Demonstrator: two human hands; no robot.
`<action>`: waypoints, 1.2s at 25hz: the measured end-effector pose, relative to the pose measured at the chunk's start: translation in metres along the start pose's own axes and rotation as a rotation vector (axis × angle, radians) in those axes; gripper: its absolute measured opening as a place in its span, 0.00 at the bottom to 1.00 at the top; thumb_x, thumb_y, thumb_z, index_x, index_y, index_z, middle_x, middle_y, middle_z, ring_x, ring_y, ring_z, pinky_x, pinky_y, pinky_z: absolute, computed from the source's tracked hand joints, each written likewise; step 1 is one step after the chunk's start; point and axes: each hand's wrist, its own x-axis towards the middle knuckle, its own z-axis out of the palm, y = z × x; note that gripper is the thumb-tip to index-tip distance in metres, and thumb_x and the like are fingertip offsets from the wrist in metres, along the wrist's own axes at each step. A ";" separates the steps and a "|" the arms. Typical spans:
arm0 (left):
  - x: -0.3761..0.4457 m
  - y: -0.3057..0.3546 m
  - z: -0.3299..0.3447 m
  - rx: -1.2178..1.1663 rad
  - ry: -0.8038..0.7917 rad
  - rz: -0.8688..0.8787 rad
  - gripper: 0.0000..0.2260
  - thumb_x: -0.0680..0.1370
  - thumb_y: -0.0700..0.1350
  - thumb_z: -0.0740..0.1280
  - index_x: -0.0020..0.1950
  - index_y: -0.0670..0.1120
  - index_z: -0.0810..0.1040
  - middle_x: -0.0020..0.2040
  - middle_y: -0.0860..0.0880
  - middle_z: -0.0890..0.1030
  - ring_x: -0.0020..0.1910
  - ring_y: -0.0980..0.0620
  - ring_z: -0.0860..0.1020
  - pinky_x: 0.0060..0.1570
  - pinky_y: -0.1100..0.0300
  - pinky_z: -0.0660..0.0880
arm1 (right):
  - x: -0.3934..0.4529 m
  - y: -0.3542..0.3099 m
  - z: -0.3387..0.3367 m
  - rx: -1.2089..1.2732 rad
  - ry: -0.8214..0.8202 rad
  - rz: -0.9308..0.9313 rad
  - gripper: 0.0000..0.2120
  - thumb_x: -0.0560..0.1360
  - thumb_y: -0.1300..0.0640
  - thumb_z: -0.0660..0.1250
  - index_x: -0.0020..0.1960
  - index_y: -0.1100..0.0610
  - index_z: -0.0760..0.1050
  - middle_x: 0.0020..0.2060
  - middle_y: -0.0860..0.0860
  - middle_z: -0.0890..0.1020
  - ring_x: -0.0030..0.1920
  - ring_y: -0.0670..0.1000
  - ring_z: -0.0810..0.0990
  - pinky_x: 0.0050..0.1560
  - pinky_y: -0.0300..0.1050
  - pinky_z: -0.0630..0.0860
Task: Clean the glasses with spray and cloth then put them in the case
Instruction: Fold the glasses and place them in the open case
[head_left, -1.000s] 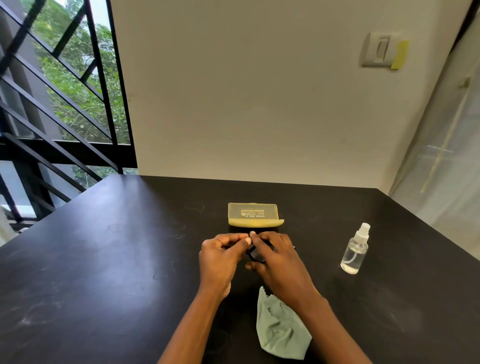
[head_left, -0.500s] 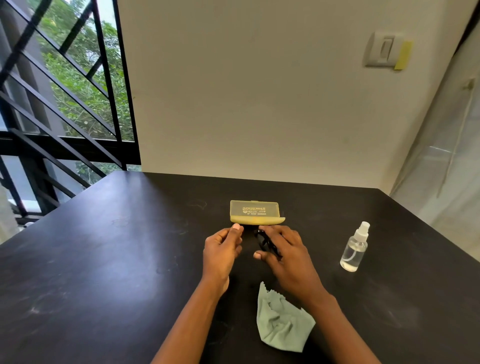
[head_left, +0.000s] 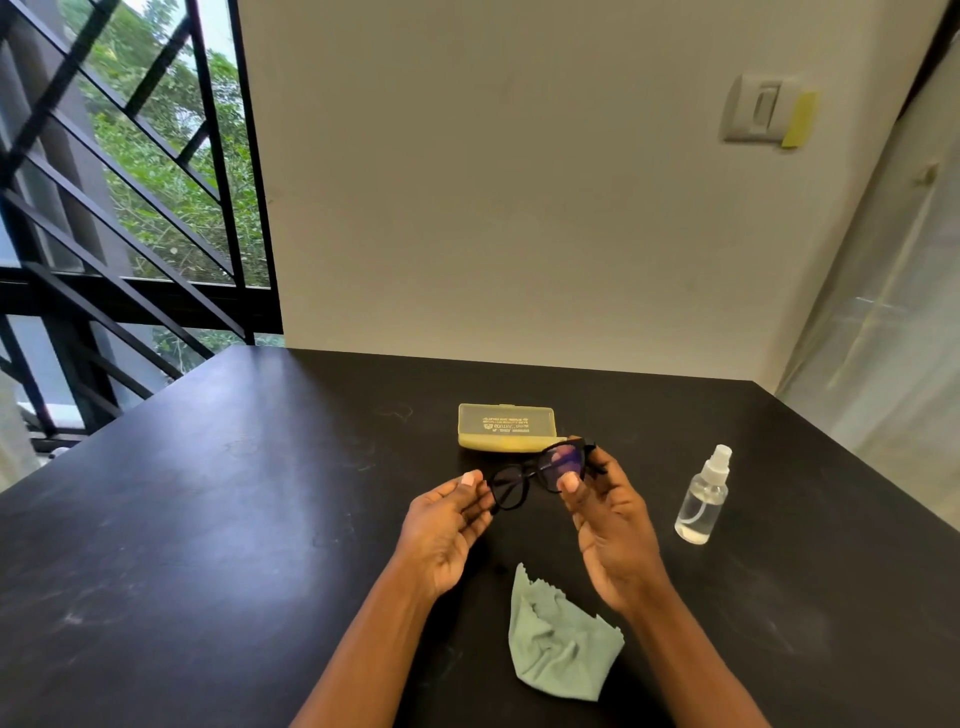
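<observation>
Black-framed glasses (head_left: 537, 472) hang above the black table (head_left: 208, 519), lenses facing me. My right hand (head_left: 610, 519) pinches the right lens rim between thumb and fingers. My left hand (head_left: 447, 525) holds the left end of the frame with its fingertips. Just behind the glasses lies the yellow case (head_left: 506, 426), its lid open. A clear spray bottle (head_left: 702, 499) stands upright to the right of my right hand. A crumpled pale green cloth (head_left: 561, 644) lies on the table between my forearms.
A pale wall rises at the table's far edge, with a light switch (head_left: 761, 109) up on the right. A window with black bars (head_left: 130, 208) fills the left. A sheer curtain (head_left: 883, 338) hangs at the right.
Both hands have lifted the glasses off the table and turned them so the lenses face me. Before, the hands were low over the glasses near the case.
</observation>
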 end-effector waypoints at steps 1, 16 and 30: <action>0.000 0.001 0.000 -0.003 0.003 -0.010 0.07 0.77 0.36 0.63 0.51 0.40 0.79 0.46 0.42 0.81 0.47 0.48 0.79 0.48 0.56 0.76 | 0.000 0.002 -0.003 0.074 0.031 0.020 0.40 0.48 0.46 0.83 0.57 0.54 0.74 0.49 0.49 0.84 0.52 0.46 0.81 0.50 0.34 0.77; 0.004 0.003 -0.007 0.021 0.079 0.016 0.07 0.74 0.29 0.64 0.48 0.36 0.79 0.45 0.40 0.81 0.44 0.46 0.81 0.38 0.57 0.77 | 0.004 0.018 -0.013 0.340 0.234 0.243 0.24 0.62 0.62 0.71 0.58 0.58 0.73 0.51 0.57 0.82 0.46 0.50 0.84 0.45 0.40 0.81; 0.038 0.021 -0.002 0.246 0.192 0.003 0.05 0.73 0.30 0.66 0.44 0.39 0.78 0.43 0.41 0.80 0.44 0.47 0.80 0.41 0.57 0.77 | 0.062 0.010 -0.027 -0.286 0.387 0.454 0.05 0.75 0.68 0.63 0.49 0.65 0.76 0.39 0.56 0.78 0.41 0.51 0.78 0.40 0.41 0.76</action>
